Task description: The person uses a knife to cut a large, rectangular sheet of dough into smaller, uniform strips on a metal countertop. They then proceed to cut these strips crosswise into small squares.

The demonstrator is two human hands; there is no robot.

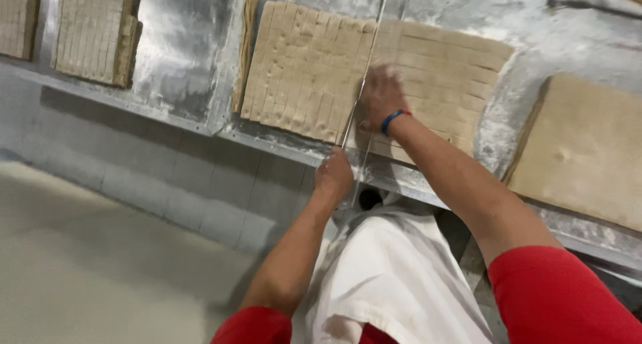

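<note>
A tan dough slab scored into small squares lies on a floured metal table. A long thin metal blade runs across it from the near edge to the far side. My left hand grips the blade's near end at the table edge. My right hand, with a blue wristband, presses flat on the right part of the slab beside the blade. That hand is blurred.
An uncut dough sheet lies to the right. Two more scored slabs sit at the far left. A thin strip of dough lies left of the main slab. Below the table are a tiled wall and pale floor.
</note>
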